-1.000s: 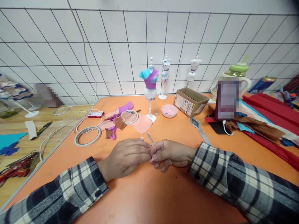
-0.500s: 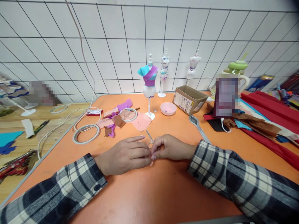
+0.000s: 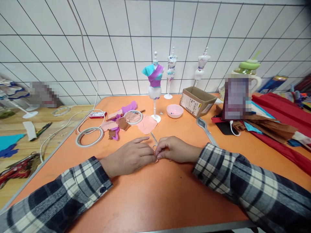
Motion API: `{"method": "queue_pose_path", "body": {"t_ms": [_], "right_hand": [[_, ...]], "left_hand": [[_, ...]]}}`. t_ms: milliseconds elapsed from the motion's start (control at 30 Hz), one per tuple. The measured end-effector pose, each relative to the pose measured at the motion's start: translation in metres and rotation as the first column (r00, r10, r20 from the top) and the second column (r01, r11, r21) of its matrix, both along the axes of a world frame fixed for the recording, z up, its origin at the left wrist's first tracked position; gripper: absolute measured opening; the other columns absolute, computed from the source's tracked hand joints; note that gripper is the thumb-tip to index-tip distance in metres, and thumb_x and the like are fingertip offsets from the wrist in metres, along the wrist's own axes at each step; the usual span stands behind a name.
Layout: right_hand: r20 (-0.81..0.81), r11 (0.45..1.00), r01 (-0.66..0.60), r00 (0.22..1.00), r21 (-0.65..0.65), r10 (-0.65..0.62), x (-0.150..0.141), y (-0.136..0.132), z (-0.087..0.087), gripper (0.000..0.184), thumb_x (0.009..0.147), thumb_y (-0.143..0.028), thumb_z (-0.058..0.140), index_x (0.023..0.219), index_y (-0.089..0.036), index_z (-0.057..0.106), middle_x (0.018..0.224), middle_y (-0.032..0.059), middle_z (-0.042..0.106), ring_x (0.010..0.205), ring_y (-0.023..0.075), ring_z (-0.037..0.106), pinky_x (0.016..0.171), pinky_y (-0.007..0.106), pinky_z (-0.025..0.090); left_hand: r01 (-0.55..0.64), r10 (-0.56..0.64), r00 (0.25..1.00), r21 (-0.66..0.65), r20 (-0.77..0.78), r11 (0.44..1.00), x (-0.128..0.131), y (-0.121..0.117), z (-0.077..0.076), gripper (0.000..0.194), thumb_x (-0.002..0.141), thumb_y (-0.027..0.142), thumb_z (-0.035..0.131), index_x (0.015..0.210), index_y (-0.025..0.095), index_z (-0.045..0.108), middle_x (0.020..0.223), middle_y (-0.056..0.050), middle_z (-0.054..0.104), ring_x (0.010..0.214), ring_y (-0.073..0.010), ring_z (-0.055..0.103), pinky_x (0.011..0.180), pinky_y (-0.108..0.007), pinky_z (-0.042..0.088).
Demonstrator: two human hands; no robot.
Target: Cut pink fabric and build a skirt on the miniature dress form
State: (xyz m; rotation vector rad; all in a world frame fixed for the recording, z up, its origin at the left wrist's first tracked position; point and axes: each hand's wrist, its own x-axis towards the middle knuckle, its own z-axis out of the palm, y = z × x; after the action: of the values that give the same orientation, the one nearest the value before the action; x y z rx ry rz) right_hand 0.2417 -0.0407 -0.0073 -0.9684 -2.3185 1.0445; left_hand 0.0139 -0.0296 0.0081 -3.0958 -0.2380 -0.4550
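Note:
My left hand (image 3: 131,156) reaches in from the left, palm down, with its little finger stretched out. Its foremost fingertips close on a small pink scrap of crepe paper (image 3: 156,160), and its thumb is hidden underneath. From the other side, my right hand (image 3: 175,149) pinches the same scrap between thumb and index finger. The fingertips of both hands meet, covering most of the scrap. Just beyond them lie small scissors (image 3: 154,139), one handle loop partly behind my right hand. A mini dress form (image 3: 155,92) wrapped in turquoise and purple stands farther back.
Paper scraps (image 3: 114,125) and tape rolls (image 3: 89,137) lie at the left. Behind are a pink bowl (image 3: 175,111), a cardboard box (image 3: 197,103) and two more dress forms (image 3: 171,72). A grey curved tool (image 3: 206,131), a phone (image 3: 235,98) and red paper (image 3: 279,113) are at the right.
Both hands have shifted slightly up in the picture, still fingertip to fingertip at the pink scrap. The view has tilted a little; the things on the table appear unmoved.

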Motion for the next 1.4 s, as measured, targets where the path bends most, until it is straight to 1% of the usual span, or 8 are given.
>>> {"method": "queue_pose_path", "body": {"t_ms": [333,600,867,1067,1167,1267,1333,1400], "right_hand": [[0.099,0.964,0.000,0.995,0.265,-0.027,-0.001,0.001,0.002,0.008,0.085,-0.015,0.066,0.087,-0.017,0.074,0.087,0.0029,0.067,0.083,0.0138,0.060,0.075,0.024,0.043],[0.338,0.793,-0.070,0.925,0.605,-0.176,-0.001,-0.016,0.009,0.025,0.098,-0.030,0.048,0.089,-0.019,0.069,0.086,0.0036,0.061,0.073,0.0138,0.051,0.056,0.028,0.026],[0.362,0.717,-0.081,0.898,0.692,-0.249,-0.003,-0.022,0.006,0.026,0.099,-0.027,0.045,0.081,-0.018,0.061,0.085,0.0025,0.058,0.072,0.0135,0.047,0.054,0.031,0.022],[0.330,0.688,-0.030,0.892,0.725,-0.310,-0.009,-0.029,0.010,0.025,0.097,-0.027,0.046,0.078,-0.017,0.060,0.084,0.0029,0.058,0.072,0.0138,0.047,0.053,0.030,0.021],[0.323,0.692,0.016,0.877,0.722,-0.357,-0.010,-0.030,0.010,0.026,0.097,-0.027,0.044,0.080,-0.017,0.062,0.083,0.0033,0.058,0.072,0.0138,0.049,0.053,0.030,0.021],[0.263,0.717,0.117,0.880,0.687,-0.395,-0.012,-0.029,0.008,0.027,0.098,-0.030,0.044,0.087,-0.018,0.066,0.087,0.0035,0.061,0.072,0.0132,0.052,0.054,0.029,0.024],[0.179,0.741,0.214,0.894,0.636,-0.412,-0.013,-0.027,0.005,0.023,0.096,-0.031,0.049,0.092,-0.020,0.069,0.091,0.0033,0.063,0.073,0.0127,0.055,0.055,0.028,0.029],[0.074,0.761,0.317,0.900,0.566,-0.430,-0.015,-0.025,0.004,0.018,0.093,-0.028,0.055,0.096,-0.021,0.071,0.092,0.0025,0.065,0.074,0.0121,0.057,0.058,0.026,0.033]], "left_hand": [[-0.042,0.042,0.999,0.081,-0.007,0.996,0.003,0.003,-0.003,0.022,0.097,0.017,0.048,0.102,0.023,0.069,0.092,0.001,0.075,0.088,-0.0108,0.068,0.116,-0.032,0.028],[-0.084,0.085,0.996,0.060,-0.013,0.995,0.003,0.002,-0.008,0.023,0.095,0.018,0.048,0.098,0.022,0.070,0.088,-0.001,0.075,0.082,-0.0134,0.068,0.107,-0.034,0.039],[-0.214,0.213,0.977,0.050,0.024,0.975,0.009,-0.001,-0.011,0.025,0.094,0.023,0.048,0.083,0.018,0.071,0.072,-0.004,0.070,0.072,-0.0180,0.064,0.084,-0.035,0.051],[-0.374,0.373,0.927,-0.034,-0.029,0.927,0.011,-0.005,-0.007,0.021,0.089,0.022,0.049,0.075,0.017,0.065,0.069,-0.002,0.065,0.065,-0.0168,0.060,0.061,-0.029,0.044],[-0.475,0.480,0.877,-0.156,-0.006,0.866,0.011,-0.007,-0.005,0.016,0.085,0.020,0.052,0.076,0.017,0.065,0.069,-0.001,0.065,0.065,-0.0159,0.060,0.060,-0.027,0.042],[-0.535,0.596,0.802,-0.393,0.042,0.748,0.013,-0.007,-0.006,0.012,0.082,0.019,0.055,0.077,0.018,0.066,0.072,0.000,0.067,0.067,-0.0143,0.061,0.059,-0.024,0.043],[-0.513,0.669,0.741,-0.593,0.058,0.620,0.016,-0.006,-0.007,0.013,0.083,0.022,0.056,0.075,0.017,0.066,0.071,0.000,0.067,0.062,-0.0124,0.060,0.055,-0.022,0.043],[-0.447,0.729,0.684,-0.775,0.026,0.447,0.019,-0.005,-0.007,0.018,0.084,0.030,0.056,0.076,0.017,0.065,0.064,0.002,0.063,0.047,-0.0090,0.053,0.045,-0.020,0.038]]}}
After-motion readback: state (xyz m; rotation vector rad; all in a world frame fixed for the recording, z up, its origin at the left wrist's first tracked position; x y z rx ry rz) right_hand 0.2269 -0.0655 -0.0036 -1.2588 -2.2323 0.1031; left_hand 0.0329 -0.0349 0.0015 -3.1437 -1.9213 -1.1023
